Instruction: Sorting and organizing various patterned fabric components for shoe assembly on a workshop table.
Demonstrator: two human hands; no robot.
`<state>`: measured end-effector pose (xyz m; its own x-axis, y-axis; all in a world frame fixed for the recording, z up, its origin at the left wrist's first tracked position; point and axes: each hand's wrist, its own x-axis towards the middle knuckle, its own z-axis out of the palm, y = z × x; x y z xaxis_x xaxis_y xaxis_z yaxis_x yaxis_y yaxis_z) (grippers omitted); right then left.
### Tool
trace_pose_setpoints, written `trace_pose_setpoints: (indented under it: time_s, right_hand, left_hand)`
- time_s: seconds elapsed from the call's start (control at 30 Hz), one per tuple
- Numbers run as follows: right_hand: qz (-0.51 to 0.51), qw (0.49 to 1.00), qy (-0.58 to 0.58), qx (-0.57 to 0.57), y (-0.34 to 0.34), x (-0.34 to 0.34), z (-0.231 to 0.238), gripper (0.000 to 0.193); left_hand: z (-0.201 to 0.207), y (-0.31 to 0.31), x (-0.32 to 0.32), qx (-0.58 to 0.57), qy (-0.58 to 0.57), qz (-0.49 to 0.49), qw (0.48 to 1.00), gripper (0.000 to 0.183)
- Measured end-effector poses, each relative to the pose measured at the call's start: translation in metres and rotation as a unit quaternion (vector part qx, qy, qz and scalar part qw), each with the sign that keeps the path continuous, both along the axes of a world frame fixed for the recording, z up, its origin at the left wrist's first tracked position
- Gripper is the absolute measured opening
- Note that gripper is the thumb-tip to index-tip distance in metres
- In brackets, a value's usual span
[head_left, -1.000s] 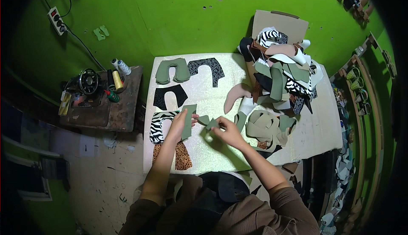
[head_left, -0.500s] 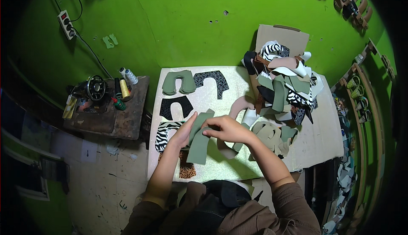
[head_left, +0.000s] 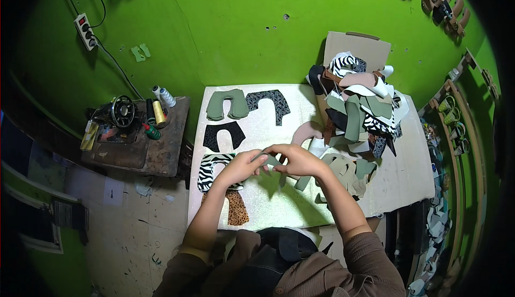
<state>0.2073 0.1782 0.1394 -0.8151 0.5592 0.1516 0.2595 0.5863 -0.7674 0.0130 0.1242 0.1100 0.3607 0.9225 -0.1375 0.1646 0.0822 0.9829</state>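
Both hands pinch one grey-green cut fabric piece at frame centre

Left hand and right hand have closed together since half a second ago; piece now folded small, lifted off pale worktable, sorted zebra-print piece at left

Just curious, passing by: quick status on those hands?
Left hand and right hand together, pinching a green cut piece above the table. Zebra piece under left wrist. Nothing blocking.

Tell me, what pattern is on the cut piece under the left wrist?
Black-and-white zebra stripes, clearest in the head view.
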Motion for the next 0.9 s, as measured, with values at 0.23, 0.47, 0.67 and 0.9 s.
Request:
trace_pose_setpoints:
  time_s: [0.23, 0.47, 0.67, 0.9]
  right_hand:
    - [-0.041, 0.991, -0.111, -0.069, 0.007, 0.016, -0.016, 0.030]
    - [-0.069, 0.997, 0.008, -0.042, 0.015, 0.015, -0.038, 0.019]
    - [-0.002, 0.980, 0.074, -0.183, 0.016, 0.009, -0.056, 0.035]
    - [-0.090, 0.900, 0.140, -0.403, 0.001, -0.004, -0.084, 0.033]
  left_hand:
    - [0.033, 0.002, 0.000, 0.078, 0.213, 0.027, 0.974, 0.029]
    - [0.047, 0.005, 0.004, 0.100, 0.172, 0.024, 0.980, 0.027]
    - [0.045, 0.011, -0.006, 0.085, 0.097, 0.015, 0.992, 0.031]
    - [0.010, 0.019, -0.007, -0.019, -0.154, 0.204, 0.967, 0.038]
